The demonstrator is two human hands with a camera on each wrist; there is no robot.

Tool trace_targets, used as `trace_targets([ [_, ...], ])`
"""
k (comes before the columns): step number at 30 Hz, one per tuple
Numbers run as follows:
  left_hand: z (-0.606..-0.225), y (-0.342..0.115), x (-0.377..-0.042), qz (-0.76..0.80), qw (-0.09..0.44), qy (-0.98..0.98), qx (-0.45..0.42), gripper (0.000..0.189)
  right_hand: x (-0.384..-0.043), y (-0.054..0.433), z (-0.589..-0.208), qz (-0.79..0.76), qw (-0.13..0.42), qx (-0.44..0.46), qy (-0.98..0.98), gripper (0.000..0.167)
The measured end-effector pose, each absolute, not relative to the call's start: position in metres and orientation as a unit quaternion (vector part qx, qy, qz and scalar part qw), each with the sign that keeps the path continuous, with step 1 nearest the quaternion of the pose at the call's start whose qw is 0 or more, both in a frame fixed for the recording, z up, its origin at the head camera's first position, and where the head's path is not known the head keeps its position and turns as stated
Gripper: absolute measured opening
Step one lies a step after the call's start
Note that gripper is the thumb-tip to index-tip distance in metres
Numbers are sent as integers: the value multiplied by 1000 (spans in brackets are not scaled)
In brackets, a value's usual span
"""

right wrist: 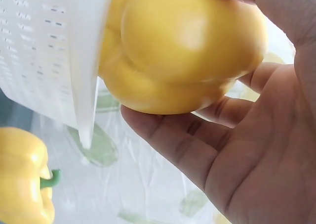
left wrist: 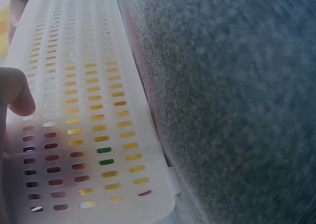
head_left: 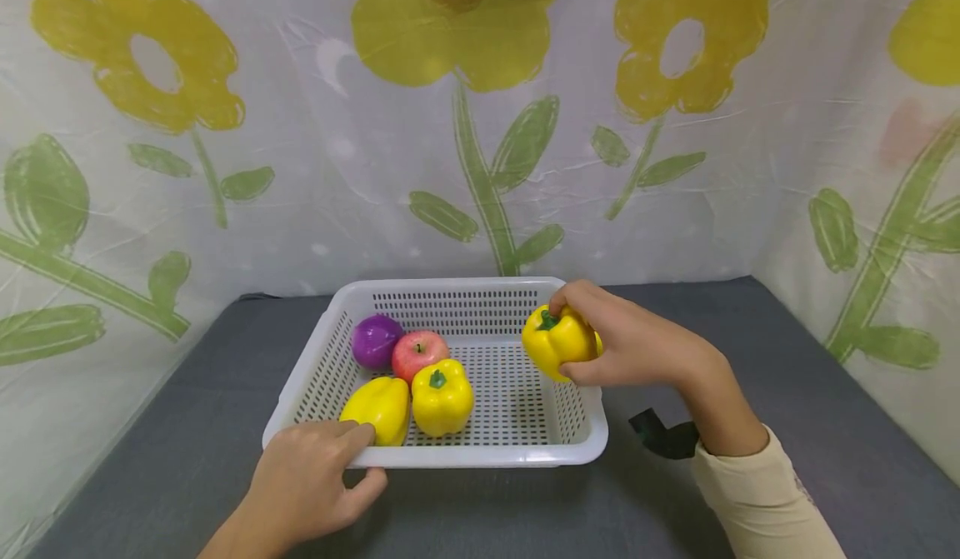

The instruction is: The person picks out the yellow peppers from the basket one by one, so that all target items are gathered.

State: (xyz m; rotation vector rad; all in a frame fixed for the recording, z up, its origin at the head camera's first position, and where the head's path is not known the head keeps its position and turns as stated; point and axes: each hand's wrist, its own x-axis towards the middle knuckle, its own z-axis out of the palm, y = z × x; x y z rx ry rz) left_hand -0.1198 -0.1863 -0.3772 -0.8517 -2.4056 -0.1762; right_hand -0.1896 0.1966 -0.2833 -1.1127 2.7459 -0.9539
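Observation:
My right hand (head_left: 626, 338) grips a yellow bell pepper (head_left: 557, 338) with a green stem, over the right end of a white slotted plastic basket (head_left: 517, 456). In the right wrist view, its fingers curl around the held pepper's lower side. My left hand (head_left: 311, 476) holds the basket's front rim near its left corner, the thumb outside below the rim. In the left wrist view that thumb (left wrist: 19, 93) lies along the slotted wall. Inside the basket are two more yellow bell peppers (head_left: 442, 398), a red apple (head_left: 418, 355) and a round purple item (head_left: 377, 341).
The basket stands on a dark grey cloth-covered table (head_left: 202, 392). A pale curtain (head_left: 315, 184) printed with yellow flowers hangs behind and at both sides. Beside my right wrist shows a black angular object (head_left: 663, 434).

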Motion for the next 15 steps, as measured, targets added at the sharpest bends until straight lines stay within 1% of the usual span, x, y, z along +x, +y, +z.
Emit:
trace_targets([
  [4, -378, -187, -120, -70, 288, -900, -320, 23, -191, 202, -283, -311, 0, -357, 881, 54],
  [11, -379, -188, -121, -71, 298, -894, -327, 23, -191, 210, -280, -307, -17, -354, 883, 47],
  [15, -378, -188, -121, -71, 298, -893, -329, 23, -192, 215, -278, -303, -29, -353, 885, 46],
])
